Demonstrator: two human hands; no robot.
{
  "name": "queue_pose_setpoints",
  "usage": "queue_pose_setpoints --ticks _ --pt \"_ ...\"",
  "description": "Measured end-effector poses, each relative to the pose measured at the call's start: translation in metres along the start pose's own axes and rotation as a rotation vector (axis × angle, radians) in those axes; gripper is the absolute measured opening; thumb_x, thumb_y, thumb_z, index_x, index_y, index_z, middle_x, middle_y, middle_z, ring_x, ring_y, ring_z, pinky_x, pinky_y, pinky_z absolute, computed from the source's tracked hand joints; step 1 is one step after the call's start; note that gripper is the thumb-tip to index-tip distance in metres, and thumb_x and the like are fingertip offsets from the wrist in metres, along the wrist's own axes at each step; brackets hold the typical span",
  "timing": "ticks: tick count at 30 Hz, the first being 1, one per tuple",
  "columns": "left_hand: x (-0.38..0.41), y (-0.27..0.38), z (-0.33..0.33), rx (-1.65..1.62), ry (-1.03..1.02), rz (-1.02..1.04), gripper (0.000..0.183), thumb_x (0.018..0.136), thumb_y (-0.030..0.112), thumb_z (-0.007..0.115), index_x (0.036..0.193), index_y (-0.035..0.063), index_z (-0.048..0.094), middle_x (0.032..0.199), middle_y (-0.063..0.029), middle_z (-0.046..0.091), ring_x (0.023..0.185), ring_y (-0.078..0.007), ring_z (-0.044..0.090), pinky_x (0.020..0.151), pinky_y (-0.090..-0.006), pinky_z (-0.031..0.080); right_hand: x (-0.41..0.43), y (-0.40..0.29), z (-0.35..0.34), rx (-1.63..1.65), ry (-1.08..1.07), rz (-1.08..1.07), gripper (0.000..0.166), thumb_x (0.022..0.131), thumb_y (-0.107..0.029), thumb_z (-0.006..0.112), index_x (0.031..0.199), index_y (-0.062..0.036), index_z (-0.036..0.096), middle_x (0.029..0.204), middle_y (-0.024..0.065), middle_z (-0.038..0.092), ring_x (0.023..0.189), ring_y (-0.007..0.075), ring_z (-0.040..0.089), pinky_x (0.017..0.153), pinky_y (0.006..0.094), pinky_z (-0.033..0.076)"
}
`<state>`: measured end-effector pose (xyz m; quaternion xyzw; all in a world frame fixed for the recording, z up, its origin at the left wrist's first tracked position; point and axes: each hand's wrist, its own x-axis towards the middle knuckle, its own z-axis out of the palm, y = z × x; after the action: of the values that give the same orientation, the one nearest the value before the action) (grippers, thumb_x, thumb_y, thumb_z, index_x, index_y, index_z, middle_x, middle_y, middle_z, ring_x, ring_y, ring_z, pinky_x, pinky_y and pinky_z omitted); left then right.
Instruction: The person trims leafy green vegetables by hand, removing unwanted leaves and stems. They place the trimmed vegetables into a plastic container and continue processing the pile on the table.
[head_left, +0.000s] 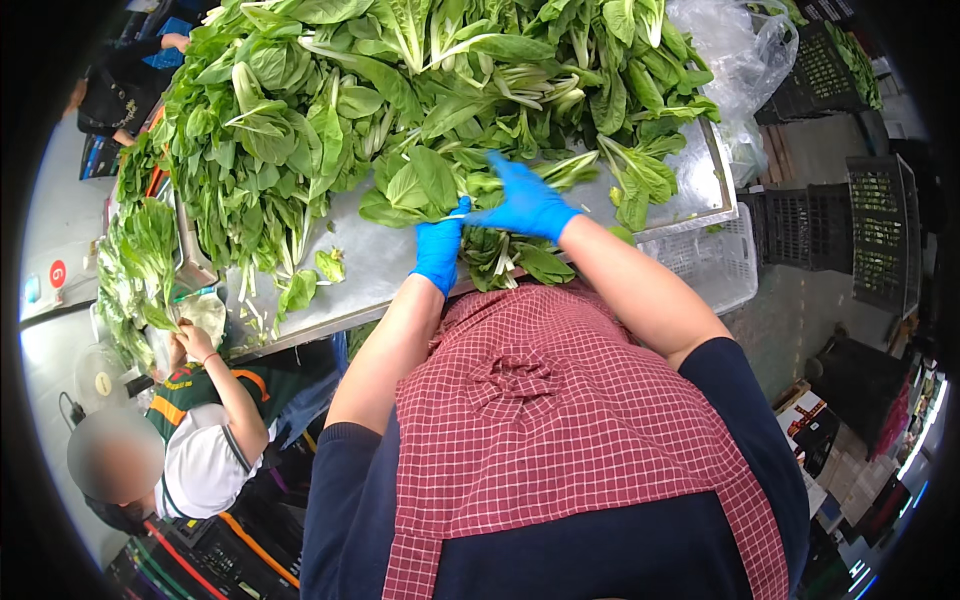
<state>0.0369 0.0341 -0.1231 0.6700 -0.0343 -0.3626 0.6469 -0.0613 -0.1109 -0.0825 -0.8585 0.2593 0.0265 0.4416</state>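
Observation:
My left hand (442, 247), in a blue glove, is closed around the stem end of a leafy green vegetable (409, 187) above the metal table's front edge. To its right, my right hand (525, 201), gloved too, has its fingers spread against other greens; whether it grips any is unclear. Behind both hands rises a big heap of leafy greens (360, 97) with pale stems. More greens (517, 262) lie below my hands at the table edge, and a loose bunch (637, 176) rests to the right.
The metal table (360, 255) carries leaf scraps. A white plastic crate (705, 259) stands below its right end, black crates (806, 225) farther right. Clear plastic bags (739, 60) lie at the back right. A co-worker (210, 450) handles greens at the left; another person (112, 97) is at the upper left.

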Motion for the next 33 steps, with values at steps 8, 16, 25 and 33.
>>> queue_pose_setpoints --ticks 8,16,25,33 --pt "0.004 -0.022 -0.021 -0.039 -0.025 -0.091 0.061 0.081 0.019 0.075 0.132 0.0031 0.046 0.126 -0.0074 0.055 0.107 -0.0205 0.054 0.090 -0.0339 0.044 -0.010 0.000 -0.006 0.070 0.219 -0.095 0.091 0.070 -0.060 0.071 0.138 -0.0056 0.043 0.127 0.0249 0.053 0.120 0.0375 0.051 0.101 0.0412 0.041" --pt "-0.004 -0.004 -0.006 0.009 -0.018 -0.042 0.058 0.082 0.018 0.073 0.132 0.0053 0.047 0.125 -0.0071 0.055 0.106 -0.0198 0.054 0.090 -0.0337 0.045 -0.018 0.124 -0.062 -0.659 0.418 -0.066 0.022 0.077 -0.014 0.066 0.099 -0.0125 0.067 0.089 0.0119 0.062 0.086 0.0332 0.059 0.080 0.0388 0.049" --pt "0.000 -0.011 -0.008 -0.008 -0.011 -0.013 0.060 0.080 0.017 0.075 0.131 0.0028 0.046 0.124 -0.0078 0.057 0.105 -0.0208 0.055 0.090 -0.0338 0.045 -0.066 0.068 -0.146 -0.162 0.443 0.037 0.018 0.072 -0.010 0.072 0.090 -0.0109 0.067 0.082 0.0097 0.063 0.074 0.0230 0.060 0.071 0.0333 0.050" --pt "0.004 -0.018 -0.013 0.005 -0.014 -0.003 0.063 0.080 0.017 0.076 0.133 0.0027 0.044 0.125 -0.0079 0.056 0.107 -0.0209 0.055 0.092 -0.0333 0.044 -0.086 0.043 -0.176 0.512 0.287 0.115 0.018 0.084 -0.010 0.070 0.100 -0.0021 0.068 0.088 0.0028 0.068 0.077 0.0081 0.060 0.072 0.0231 0.049"
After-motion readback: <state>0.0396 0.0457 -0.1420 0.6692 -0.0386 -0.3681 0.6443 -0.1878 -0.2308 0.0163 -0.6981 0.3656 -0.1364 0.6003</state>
